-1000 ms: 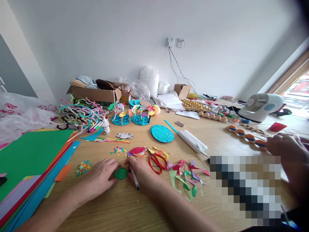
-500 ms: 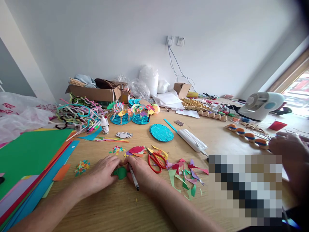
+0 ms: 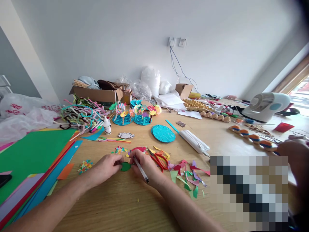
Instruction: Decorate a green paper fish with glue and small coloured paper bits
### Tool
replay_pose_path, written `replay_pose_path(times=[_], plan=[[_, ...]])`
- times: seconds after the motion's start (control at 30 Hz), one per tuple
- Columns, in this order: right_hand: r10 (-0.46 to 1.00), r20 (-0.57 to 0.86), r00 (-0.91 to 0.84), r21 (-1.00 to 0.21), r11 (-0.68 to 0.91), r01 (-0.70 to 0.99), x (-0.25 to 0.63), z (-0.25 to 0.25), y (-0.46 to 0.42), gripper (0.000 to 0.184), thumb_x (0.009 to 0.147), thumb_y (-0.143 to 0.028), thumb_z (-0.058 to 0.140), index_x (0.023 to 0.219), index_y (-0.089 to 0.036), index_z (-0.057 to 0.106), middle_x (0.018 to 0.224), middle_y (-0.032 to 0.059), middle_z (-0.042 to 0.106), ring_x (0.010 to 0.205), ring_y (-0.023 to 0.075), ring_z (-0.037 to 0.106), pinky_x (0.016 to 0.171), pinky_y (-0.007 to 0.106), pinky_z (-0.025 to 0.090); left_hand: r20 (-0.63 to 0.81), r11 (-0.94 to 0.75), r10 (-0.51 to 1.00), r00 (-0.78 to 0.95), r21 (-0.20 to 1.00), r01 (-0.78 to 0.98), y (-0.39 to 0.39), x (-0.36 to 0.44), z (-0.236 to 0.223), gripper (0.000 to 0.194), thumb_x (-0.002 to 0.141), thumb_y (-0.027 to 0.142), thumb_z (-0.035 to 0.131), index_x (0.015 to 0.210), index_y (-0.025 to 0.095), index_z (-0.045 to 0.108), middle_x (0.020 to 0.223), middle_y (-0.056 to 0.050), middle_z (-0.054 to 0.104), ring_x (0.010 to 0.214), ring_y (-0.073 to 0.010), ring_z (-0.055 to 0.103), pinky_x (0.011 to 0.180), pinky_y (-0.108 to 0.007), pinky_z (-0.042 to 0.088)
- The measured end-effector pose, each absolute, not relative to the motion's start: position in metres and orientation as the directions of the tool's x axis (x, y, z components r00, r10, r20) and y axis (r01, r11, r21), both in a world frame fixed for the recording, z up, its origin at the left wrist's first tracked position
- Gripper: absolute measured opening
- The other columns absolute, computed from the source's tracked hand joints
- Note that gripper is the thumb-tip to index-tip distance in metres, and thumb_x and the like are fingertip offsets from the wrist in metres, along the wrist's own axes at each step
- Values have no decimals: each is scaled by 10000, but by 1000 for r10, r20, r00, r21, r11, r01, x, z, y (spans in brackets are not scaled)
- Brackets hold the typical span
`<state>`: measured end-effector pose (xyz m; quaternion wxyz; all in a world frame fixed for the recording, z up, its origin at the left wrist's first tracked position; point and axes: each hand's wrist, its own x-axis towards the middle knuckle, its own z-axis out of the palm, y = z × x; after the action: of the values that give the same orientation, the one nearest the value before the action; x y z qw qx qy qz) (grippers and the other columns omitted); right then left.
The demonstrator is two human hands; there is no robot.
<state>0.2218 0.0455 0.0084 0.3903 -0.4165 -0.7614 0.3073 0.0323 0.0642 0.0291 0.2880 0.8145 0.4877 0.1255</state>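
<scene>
Between my hands is a small green paper cutout (image 3: 125,166), roundish in outline. My left hand (image 3: 109,166) is closed, pinching its left edge. My right hand (image 3: 145,164) has its fingertips at the cutout's right edge and also holds a pen (image 3: 142,169) that slants down across the hand. Behind the right hand lie coloured paper cutouts (image 3: 143,149), partly hidden, and red-handled scissors (image 3: 160,161). Small paper dots form one pile (image 3: 119,149) beyond my hands and another pile (image 3: 85,166) to the left.
Coloured sheets (image 3: 43,148) are stacked at left. Beyond are a glue bottle (image 3: 107,125), a grey fish cutout (image 3: 126,135) and blue discs (image 3: 163,133). Paper scraps (image 3: 188,175) lie right of the scissors. A fan (image 3: 267,106) and another person's hand (image 3: 292,149) are at far right.
The green cutout now looks flatter and more tilted between my fingers. The pen in my right hand slants further to the right. The view has shifted slightly left.
</scene>
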Motion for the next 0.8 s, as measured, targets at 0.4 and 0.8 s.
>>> replay_pose_path(times=[0.4, 0.8], plan=[[882, 458, 108, -842, 392, 371, 256, 18, 70, 180, 702, -208, 486, 882, -203, 499, 685, -28, 570, 590, 120, 530, 579, 218, 419, -86, -315, 882, 463, 623, 716, 110, 59, 22, 74, 830, 195, 553, 782, 162, 599, 717, 22, 576, 712, -163, 559, 633, -266, 423], [860, 452, 237, -870, 367, 329, 262, 24, 72, 154, 721, -304, 485, 835, -203, 506, 662, -8, 577, 572, 132, 545, 549, 232, 440, -193, -307, 868, 457, 516, 800, 131, 95, 16, 302, 926, 323, 582, 1180, 161, 562, 1173, -84, 588, 971, -231, 614, 807, -426, 533]])
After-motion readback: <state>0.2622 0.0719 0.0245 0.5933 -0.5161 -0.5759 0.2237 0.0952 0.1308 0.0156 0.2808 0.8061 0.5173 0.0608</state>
